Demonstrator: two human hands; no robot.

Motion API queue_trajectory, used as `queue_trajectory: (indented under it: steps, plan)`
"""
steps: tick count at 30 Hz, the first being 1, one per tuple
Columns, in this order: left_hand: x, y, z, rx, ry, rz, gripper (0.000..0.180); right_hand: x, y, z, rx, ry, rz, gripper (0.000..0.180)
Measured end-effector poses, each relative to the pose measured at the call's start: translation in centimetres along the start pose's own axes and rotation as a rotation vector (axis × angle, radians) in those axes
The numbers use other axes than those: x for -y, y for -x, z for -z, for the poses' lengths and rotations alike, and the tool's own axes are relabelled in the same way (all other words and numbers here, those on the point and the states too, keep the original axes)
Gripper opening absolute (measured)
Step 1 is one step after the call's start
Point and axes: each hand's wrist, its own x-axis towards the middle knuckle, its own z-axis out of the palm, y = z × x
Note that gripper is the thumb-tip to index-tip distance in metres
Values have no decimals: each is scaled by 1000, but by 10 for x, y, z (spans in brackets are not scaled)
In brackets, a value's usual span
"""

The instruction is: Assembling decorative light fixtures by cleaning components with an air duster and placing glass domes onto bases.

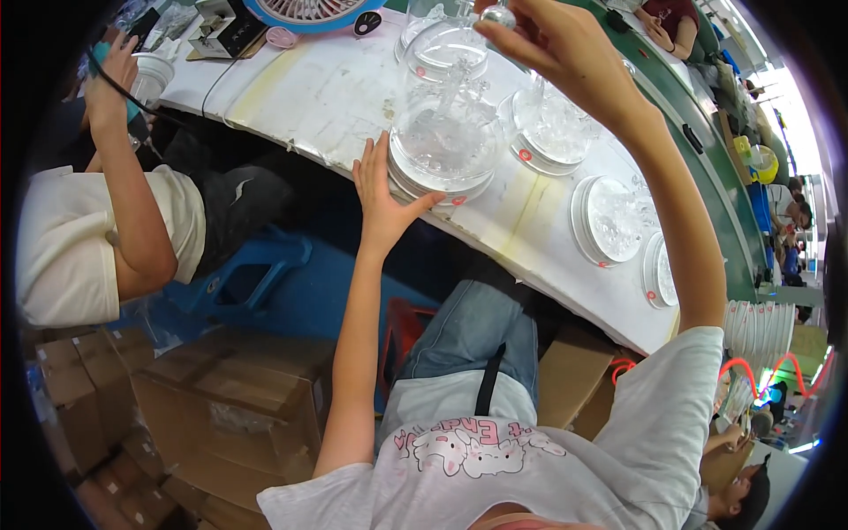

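A clear dome cover (pixel 433 66) stands over a round white base (pixel 477 190) at the table's near edge, with clear sprig-like pieces inside. My left hand (pixel 384 208) rests against the base's near left rim, its fingers stretched and spread, thumb along the front. Raised above the far end of the cover, my right hand (pixel 552 53) is closed, pinching a small shiny ball-shaped knob (pixel 499 18). Whether the knob is joined to the cover is hard to tell. To the right sit more round white bases with clear pieces, the closest one (pixel 552 132) beside the cover.
Another base (pixel 609 221) stands further right on the white table (pixel 309 97). A blue-rimmed fan-like round thing (pixel 309 11) and a black box (pixel 225 31) lie at the back left. A co-worker (pixel 115 212) sits at left, near cardboard boxes (pixel 238 397). A green strip (pixel 707 177) runs behind.
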Motion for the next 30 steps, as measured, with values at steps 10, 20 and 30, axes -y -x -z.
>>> queue_trajectory:
  steps: [10,20,30]
  plan:
    - [0,1,-1,-3,-10,-5,104,-3,9,-11,165,-98,-35,25]
    - [2,1,-2,2,-25,8,104,3,15,-14,112,-24,-101,25]
    - [0,1,-1,8,-35,5,104,6,18,-16,56,-50,-78,25]
